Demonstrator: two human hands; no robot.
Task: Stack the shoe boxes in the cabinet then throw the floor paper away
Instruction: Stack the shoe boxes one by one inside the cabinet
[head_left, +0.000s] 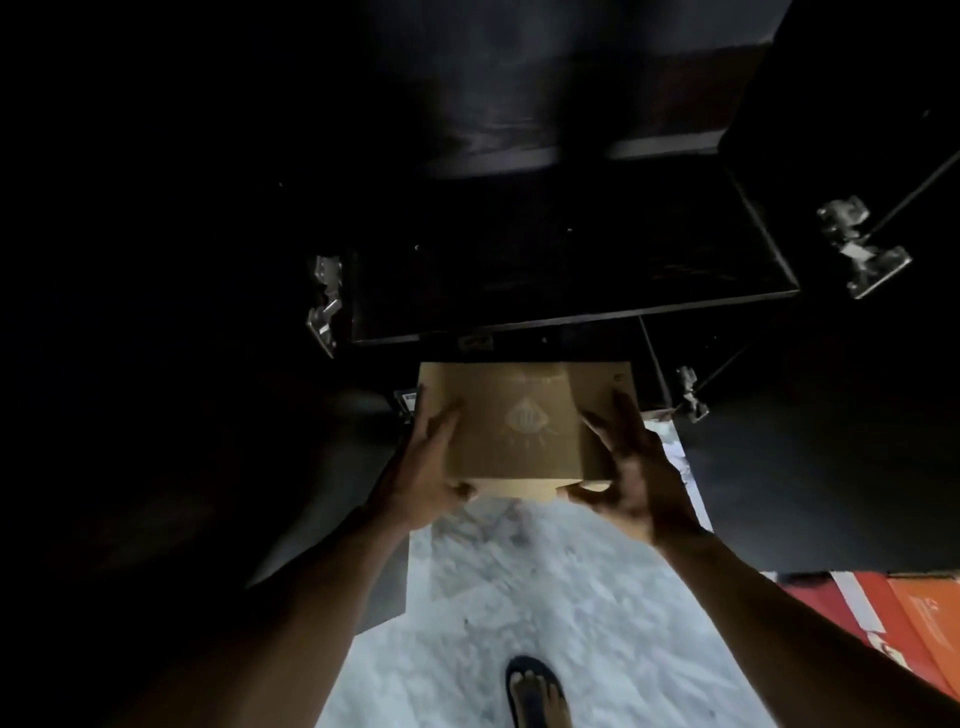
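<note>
A tan cardboard shoe box (524, 421) with a faint printed emblem on its lid is held level in front of me, at the lower opening of a dark cabinet (571, 275). My left hand (423, 467) grips its left near corner, fingers on the lid and thumb under the near edge. My right hand (631, 467) grips the right near corner the same way. The box's far end reaches under the cabinet's shelf edge. A dark shoe box fills the shelf above it.
The cabinet doors stand open on both sides, with metal hinges (324, 304) (857, 249) showing. Orange and red shoe boxes (914, 623) lie on the floor at the right. Pale marbled floor (545, 597) runs below me, with my sandalled foot (535, 691) on it.
</note>
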